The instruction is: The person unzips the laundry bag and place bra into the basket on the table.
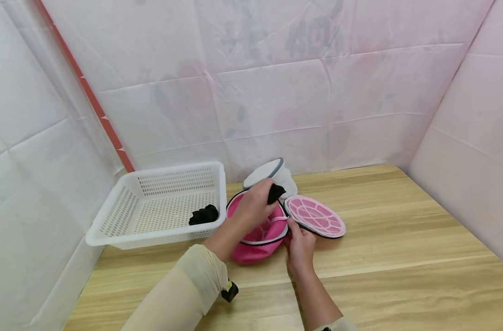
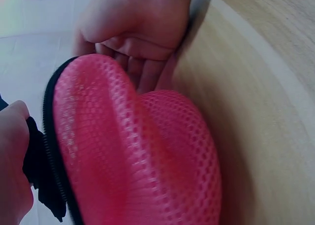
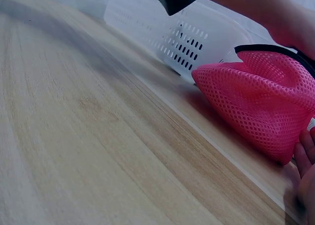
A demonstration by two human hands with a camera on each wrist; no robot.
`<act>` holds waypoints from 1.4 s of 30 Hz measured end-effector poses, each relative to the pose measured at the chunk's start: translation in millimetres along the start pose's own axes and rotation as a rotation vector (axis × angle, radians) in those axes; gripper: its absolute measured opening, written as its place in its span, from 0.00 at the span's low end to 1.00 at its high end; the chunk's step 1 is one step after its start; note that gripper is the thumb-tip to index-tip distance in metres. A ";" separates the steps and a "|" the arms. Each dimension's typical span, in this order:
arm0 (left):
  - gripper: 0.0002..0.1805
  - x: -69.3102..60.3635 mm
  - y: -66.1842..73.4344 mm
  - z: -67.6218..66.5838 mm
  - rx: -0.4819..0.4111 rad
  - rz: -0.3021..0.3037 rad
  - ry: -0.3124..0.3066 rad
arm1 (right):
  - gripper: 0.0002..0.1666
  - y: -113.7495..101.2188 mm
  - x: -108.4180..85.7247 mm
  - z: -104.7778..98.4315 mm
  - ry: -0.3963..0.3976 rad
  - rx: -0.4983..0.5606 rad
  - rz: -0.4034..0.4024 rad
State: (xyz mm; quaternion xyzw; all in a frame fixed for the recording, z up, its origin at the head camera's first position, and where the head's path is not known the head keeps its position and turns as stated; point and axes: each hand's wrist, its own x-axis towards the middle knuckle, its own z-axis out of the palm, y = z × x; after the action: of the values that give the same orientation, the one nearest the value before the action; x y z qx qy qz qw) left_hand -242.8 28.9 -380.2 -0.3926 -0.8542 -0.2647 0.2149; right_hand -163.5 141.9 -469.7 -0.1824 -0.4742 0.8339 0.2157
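Note:
A pink mesh laundry bag (image 1: 255, 253) with a black zip edge lies unzipped, its round lid (image 1: 315, 216) folded out to the right. My left hand (image 1: 255, 202) grips a bunched black cloth (image 1: 275, 193) over the bag's mouth; in the left wrist view this cloth (image 2: 37, 161) hangs beside the zip. With thumb and fingers my right hand (image 1: 302, 246) pinches the bag's rim near the lid. Its fingers pass partly behind the mesh in the left wrist view. The cloth's exact kind cannot be told.
A white plastic basket (image 1: 152, 236) stands to the left, with another black cloth (image 1: 203, 214) in its right corner. Behind the pink bag sits a white mesh bag (image 1: 286, 181) with grey trim. Sheeted walls (image 1: 276, 101) border the wooden table (image 1: 400, 257).

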 end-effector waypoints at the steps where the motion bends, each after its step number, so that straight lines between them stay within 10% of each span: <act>1: 0.17 0.7 -0.2 -2.5 0.001 0.002 0.004 | 0.11 -0.5 -0.3 0.3 -0.002 0.004 -0.001; 20: 0.16 -6.0 -44.1 -66.1 0.004 -0.112 0.043 | 0.13 -4.4 -0.3 -2.9 0.015 0.014 0.003; 30: 0.14 -14.5 -85.6 -94.9 0.119 -0.220 -0.098 | 0.14 -4.4 3.6 -6.7 0.022 0.020 -0.011; 42: 0.13 -22.7 -125.8 -92.4 0.171 -0.283 -0.406 | 0.14 -4.1 4.1 -7.4 0.014 0.019 0.001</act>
State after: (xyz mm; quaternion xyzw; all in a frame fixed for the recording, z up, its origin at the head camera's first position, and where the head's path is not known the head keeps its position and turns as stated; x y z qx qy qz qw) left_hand -313.2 -110.5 -358.0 -0.2948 -0.9455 -0.1345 0.0324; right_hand -162.4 151.2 -470.1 -0.1866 -0.4647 0.8371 0.2204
